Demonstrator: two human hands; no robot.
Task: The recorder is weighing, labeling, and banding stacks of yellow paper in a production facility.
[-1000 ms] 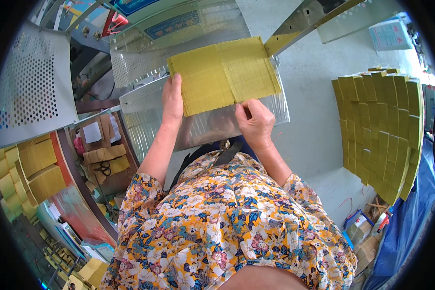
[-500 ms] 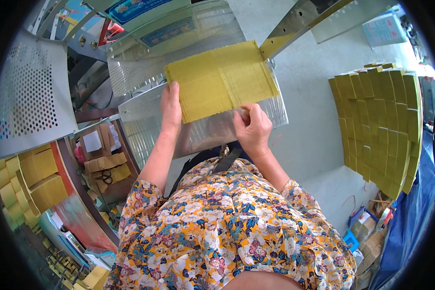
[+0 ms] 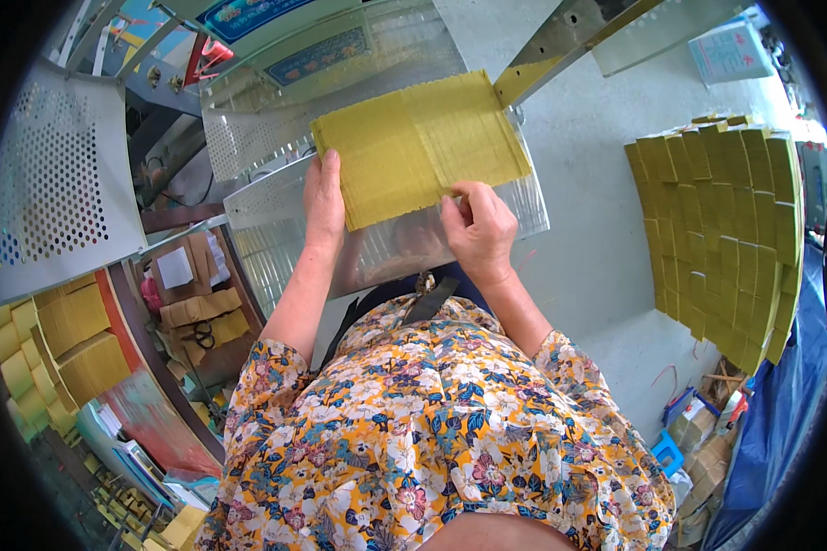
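your right hand [image 3: 482,225] has moved up slightly since the frame half a second earlier, bringing its fingertips to the near edge of the yellow stack [image 3: 418,142]; the stack itself has barely shifted. it lies over the shiny tabletop [image 3: 386,257] in front of you, its sheets gathered into one block with ragged edges and a raised line crossing it right of the middle. your left hand [image 3: 323,202] is nearly flat along the left edge, thumb uppermost; its hidden side leaves you unable to tell whether it grips or merely steadies. your right hand is curled, thumb and forefinger close together; whether a sheet is caught between them cannot be told. as to progress, your stack appears gathered and aligned, while the handling of its near edge seems unfinished. a wall of yellow bundles [image 3: 721,239] stands to your right, seemingly completed work of like colour; how many remain is not shown. scissors [image 3: 200,336] lie on the shelf to your left, apart from both hands.
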